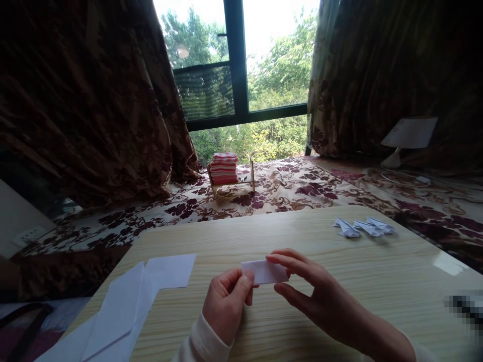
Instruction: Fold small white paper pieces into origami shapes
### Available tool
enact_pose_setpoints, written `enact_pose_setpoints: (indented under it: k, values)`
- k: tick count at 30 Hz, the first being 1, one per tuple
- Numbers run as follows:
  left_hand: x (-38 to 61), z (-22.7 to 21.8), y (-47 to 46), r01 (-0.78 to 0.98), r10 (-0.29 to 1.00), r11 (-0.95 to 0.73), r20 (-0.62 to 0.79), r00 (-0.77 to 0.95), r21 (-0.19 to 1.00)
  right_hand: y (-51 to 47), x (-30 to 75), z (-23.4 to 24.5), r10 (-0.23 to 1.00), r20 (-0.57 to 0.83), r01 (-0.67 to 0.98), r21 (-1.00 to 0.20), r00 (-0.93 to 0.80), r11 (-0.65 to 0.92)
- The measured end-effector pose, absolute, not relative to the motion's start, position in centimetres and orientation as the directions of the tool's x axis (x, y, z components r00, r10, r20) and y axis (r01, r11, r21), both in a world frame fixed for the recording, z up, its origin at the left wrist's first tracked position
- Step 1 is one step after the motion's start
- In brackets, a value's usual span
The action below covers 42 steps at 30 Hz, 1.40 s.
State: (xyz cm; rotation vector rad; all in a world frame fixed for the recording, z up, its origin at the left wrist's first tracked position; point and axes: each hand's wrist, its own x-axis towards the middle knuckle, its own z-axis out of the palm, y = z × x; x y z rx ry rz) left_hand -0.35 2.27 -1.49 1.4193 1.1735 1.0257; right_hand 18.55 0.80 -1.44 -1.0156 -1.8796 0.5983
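Observation:
A small white folded piece of paper [266, 272] is held a little above the table, its long side running left to right. My left hand [228, 301] pinches its left end, thumb on the front face and fingers behind. At the other end is my right hand [313, 286], with fingertips over the top edge and behind the right end. The right thumb sits close to the lower edge. Larger white paper sheets [116, 306], some overlapping, lie on the table to the left of my hands.
Several small folded paper pieces [364, 227] rest at the far right of the pale wooden table [226, 231]. Beyond it, a small wooden stand [252, 176] holds stacked pink-and-white cloths [224, 168] on flowered fabric. A white lamp [409, 133] stands far right. A dark pixelated item [468, 306] lies at the right edge.

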Motion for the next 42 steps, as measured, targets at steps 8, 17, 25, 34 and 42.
enact_pose_setpoints:
  k: [8, 17, 25, 34, 42]
  values:
    - [-0.1, -0.3, 1.7, -0.017, 0.946, -0.072, 0.073, 0.315, 0.997, 0.9, 18.4, -1.4, 0.826, 0.507, 0.394, -0.727, -0.245, 0.563]
    - [0.1, -0.1, 1.5, 0.029, 0.963, -0.061, 0.051, 0.264, 0.998, 0.9, 18.3, -1.4, 0.835, 0.491, 0.386, -0.740, -0.249, 0.551]
    - [0.3, 0.7, 0.8, 0.156, 0.934, -0.189, 0.129, 0.334, 0.970, 0.5, 17.8, -0.5, 0.896, 0.262, 0.276, -0.887, -0.359, 0.370]
    - [0.0, -0.2, 1.1, 0.200, 0.939, -0.013, -0.057, 0.340, 0.980, 0.9, 18.1, -0.3, 0.949, 0.055, 0.077, -0.994, -0.312, 0.083]
    - [0.7, -0.1, 0.6, -0.004, 0.904, 0.104, -0.093, 0.417, 0.995, 0.7, 17.6, -0.9, 0.965, 0.064, 0.006, -0.998, -0.253, 0.068]
